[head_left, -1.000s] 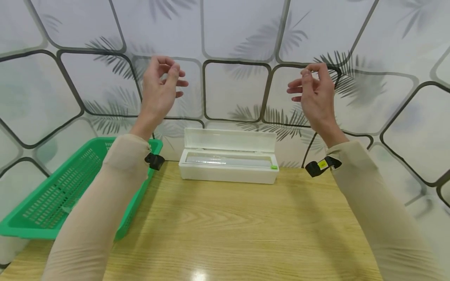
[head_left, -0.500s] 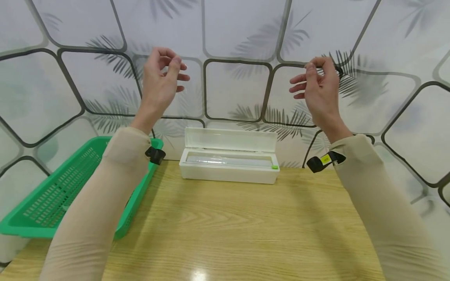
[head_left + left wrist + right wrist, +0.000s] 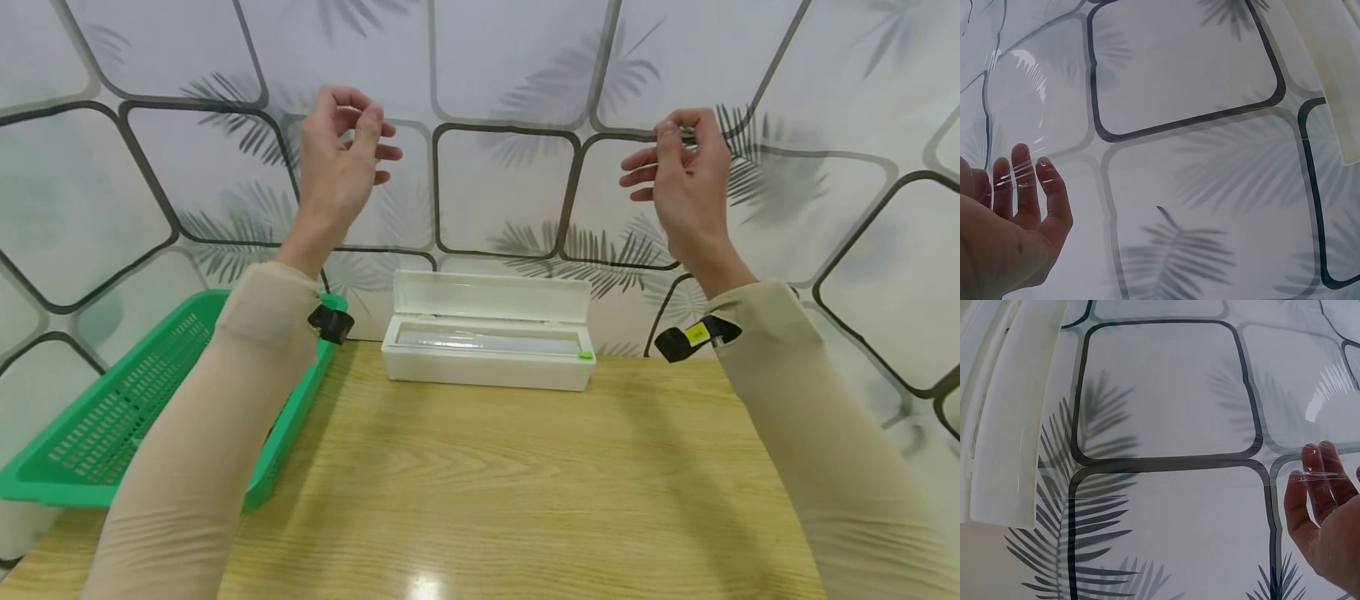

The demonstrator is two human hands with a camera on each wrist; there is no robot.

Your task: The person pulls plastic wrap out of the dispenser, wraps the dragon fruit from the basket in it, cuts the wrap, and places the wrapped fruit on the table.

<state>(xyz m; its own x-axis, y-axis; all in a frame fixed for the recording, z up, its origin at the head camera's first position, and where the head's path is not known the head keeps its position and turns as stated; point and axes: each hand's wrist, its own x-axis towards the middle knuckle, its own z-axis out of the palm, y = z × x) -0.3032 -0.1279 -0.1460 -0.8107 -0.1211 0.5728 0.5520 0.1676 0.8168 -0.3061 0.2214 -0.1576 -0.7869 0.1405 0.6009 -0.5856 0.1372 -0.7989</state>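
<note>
My left hand (image 3: 337,171) is raised before the wall, pinching clear cling film (image 3: 1032,69) between thumb and forefinger. The right hand (image 3: 690,192) pinches the film's other side at about the same height. Almost invisible in the head view, the film shows as shiny streaks and creases across the fingers in both wrist views. Below and between the hands stands a white cling film dispenser (image 3: 487,371) with its lid (image 3: 491,298) up. Inside it lies a film roll (image 3: 457,339). A green slide cutter (image 3: 585,356) sits at the front right rim.
A green perforated basket (image 3: 127,400) stands on the left of the wooden table (image 3: 480,483), partly behind my left forearm. The patterned wall (image 3: 502,192) rises right behind the dispenser. Black wrist cameras (image 3: 332,323) are strapped at the cuffs.
Both hands have risen steadily with the film, and the right hand has drifted slightly to the right. The dispenser and basket have stayed in place.
</note>
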